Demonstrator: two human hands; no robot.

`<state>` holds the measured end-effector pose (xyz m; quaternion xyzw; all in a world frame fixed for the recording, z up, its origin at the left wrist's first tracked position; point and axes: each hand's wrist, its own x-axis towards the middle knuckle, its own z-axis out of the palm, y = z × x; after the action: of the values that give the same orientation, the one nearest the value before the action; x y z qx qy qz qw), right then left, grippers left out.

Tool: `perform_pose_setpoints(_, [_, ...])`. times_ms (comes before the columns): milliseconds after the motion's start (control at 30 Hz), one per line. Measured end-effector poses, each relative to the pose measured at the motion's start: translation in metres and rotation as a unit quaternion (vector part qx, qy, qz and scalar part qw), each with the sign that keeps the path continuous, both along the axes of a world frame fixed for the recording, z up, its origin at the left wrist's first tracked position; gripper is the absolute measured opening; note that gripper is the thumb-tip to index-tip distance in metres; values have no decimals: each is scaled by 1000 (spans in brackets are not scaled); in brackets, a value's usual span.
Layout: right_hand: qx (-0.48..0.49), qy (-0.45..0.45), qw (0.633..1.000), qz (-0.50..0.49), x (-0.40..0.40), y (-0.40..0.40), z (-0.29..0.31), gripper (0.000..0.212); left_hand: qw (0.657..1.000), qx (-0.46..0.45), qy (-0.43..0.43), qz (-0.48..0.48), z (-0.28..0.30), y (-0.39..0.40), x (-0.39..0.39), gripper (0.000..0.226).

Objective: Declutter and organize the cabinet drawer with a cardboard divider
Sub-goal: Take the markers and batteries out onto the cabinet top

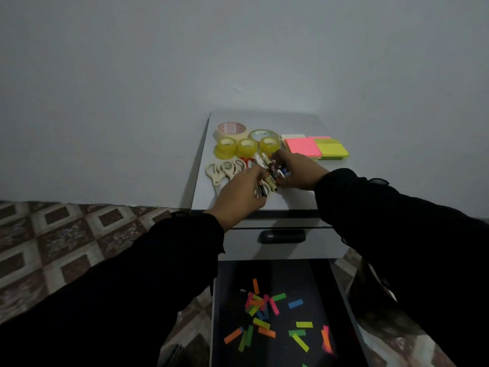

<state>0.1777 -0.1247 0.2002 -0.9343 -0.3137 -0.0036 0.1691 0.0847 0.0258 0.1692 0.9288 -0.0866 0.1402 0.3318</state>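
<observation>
On the white cabinet top [291, 200] lies a bunch of markers [264, 165]. My left hand [238, 192] and my right hand [299, 170] both curl around this bunch from either side. Cream-handled scissors [219, 172] lie just left of my left hand, with red scissor handles [247, 161] behind. Several tape rolls [247, 145] stand at the back. Pink and yellow sticky-note pads [317, 148] sit at the back right. Below, the lower drawer [267, 313] is pulled out, and its dark floor holds several loose coloured paper flags [264, 305].
The upper drawer front with a black handle [281, 236] is closed. A plain grey wall stands behind the cabinet. A patterned brown tiled floor [66, 242] spreads to the left and right of the cabinet.
</observation>
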Motion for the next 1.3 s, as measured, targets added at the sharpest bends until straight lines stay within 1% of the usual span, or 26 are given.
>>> perform_pose_setpoints(200, [47,4,999,1,1,-8,-2,55,999,26,-19,8,6,-10,19,41])
perform_pose_setpoints(333, [90,-9,995,-28,1,-22,-4,45,999,29,-26,15,10,-21,37,45])
perform_pose_setpoints(433, [103,-11,994,-36,2,-31,-7,44,999,35,-22,26,10,-28,49,45])
perform_pose_setpoints(567, [87,-22,995,-40,5,-40,-11,43,999,40,-20,32,7,-35,61,42])
perform_pose_setpoints(733, [73,-18,996,-43,6,-46,-11,38,999,37,-16,27,3,-41,67,44])
perform_pose_setpoints(900, [74,-14,996,-47,2,-51,-8,40,997,55,-18,44,-1,-41,68,43])
perform_pose_setpoints(1033, [68,-19,997,-42,-11,-53,-4,40,997,53,-24,53,2,-38,58,44])
perform_pose_setpoints(1300, [37,-14,999,-30,-53,-65,0,46,998,50,-43,13,1,-37,15,30])
